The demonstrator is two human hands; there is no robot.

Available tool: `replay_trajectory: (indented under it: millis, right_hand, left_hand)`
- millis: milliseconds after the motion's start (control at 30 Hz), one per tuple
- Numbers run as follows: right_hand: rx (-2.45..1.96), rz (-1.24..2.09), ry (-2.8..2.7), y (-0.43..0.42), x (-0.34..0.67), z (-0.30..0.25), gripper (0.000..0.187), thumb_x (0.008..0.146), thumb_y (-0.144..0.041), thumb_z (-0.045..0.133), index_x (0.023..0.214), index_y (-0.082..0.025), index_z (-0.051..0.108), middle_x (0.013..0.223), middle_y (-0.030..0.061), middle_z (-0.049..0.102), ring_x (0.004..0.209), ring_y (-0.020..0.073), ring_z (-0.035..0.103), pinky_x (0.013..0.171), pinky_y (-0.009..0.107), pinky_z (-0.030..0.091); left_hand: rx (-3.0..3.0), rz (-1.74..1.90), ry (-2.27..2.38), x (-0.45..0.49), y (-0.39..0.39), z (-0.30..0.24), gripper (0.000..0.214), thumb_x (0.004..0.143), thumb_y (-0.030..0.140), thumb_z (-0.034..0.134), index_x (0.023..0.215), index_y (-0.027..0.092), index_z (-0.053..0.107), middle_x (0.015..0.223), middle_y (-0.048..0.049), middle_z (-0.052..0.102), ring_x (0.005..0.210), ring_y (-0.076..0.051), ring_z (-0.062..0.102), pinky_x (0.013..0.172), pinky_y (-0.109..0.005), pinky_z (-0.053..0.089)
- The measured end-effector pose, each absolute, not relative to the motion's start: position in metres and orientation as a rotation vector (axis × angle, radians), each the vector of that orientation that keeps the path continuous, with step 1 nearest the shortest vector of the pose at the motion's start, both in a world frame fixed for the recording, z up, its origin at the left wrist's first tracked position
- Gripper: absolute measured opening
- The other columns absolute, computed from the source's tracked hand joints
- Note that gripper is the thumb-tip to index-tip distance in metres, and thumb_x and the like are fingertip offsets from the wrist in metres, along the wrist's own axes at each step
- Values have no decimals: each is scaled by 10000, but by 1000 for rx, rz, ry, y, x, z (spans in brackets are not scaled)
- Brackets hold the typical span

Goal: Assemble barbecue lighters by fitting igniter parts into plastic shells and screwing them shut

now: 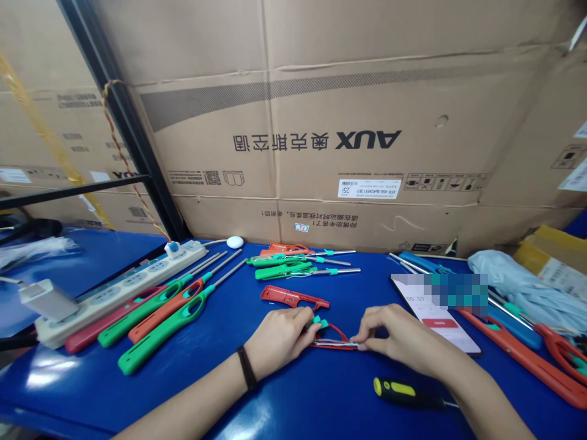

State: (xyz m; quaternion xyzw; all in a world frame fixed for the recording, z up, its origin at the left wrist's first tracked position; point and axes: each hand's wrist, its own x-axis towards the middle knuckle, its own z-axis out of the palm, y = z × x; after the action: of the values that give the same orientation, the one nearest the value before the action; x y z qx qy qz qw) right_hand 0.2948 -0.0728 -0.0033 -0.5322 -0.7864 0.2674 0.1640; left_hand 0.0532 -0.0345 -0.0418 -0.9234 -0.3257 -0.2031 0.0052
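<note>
AUX (368,140) (upside down) on carton (321,107), 25 (347,190) on label (373,189)

Head cam, sole view: looks fwd + dn over blue tbl (330,394), facing carton (312,177); L hand (285,341), R hand (392,333) close.

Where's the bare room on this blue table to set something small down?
The blue tabletop is bare between the nearest green lighter and the left hand, and between that hand and the screwdriver. It's crowded at left along the power strip, and at right around the phone and light-blue bundle.
</note>
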Motion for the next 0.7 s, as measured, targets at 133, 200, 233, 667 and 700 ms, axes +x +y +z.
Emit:
replay_trajectory:
  millis: [133, 200, 233, 667, 700]
  right_hand:
    - [-1510, 683, -2342, -73, 290, 1, 168, 784, -133, 585, 745, -243, 705, 804, -18, 707, 752, 162, 638, 695, 235, 417]
    - [-1503, 632, -2397, -75, 289, 3, 180, 790, -115, 583, 760, -242, 707, 804, -14, 702, 772, 163, 632, 708, 235, 417]
    - [-1492, 606, -2427, -76, 288, 5, 185, 797, -110, 580, 771, -241, 708, 811, -11, 699, 786, 164, 628, 718, 235, 417]
    - [-1544, 412, -2502, -105, 286, 7, 124, 858, -296, 567, 942, -269, 653, 1058, 44, 594, 1040, 246, 544, 971, 443, 349]
    - [-1529, 417, -2472, -103, 285, 8, 161, 858, -335, 569, 992, -277, 638, 1096, 46, 584, 1062, 250, 534, 985, 458, 336]
  left_hand:
    - [-2878, -590, -1033, 53, -34, -42, 185, 944, 271, 432, 778, 191, 453, 646, 8, 607, 550, -164, 598, 496, -223, 394]
    - [-2866, -577, -1052, 53, -34, -42, 187, 943, 273, 428, 775, 192, 446, 640, 10, 607, 536, -164, 594, 488, -226, 384]
    - [-2861, -575, -1059, 53, -34, -42, 187, 943, 273, 425, 775, 192, 444, 640, 11, 609, 533, -163, 594, 486, -226, 380]
    - [-2856, -562, -1046, 51, -33, -44, 221, 957, 280, 396, 760, 192, 440, 658, 6, 618, 550, -175, 606, 493, -248, 364]
    - [-2865, -570, -1040, 51, -33, -43, 216, 959, 278, 393, 766, 193, 441, 658, 8, 618, 547, -175, 605, 491, -248, 362]
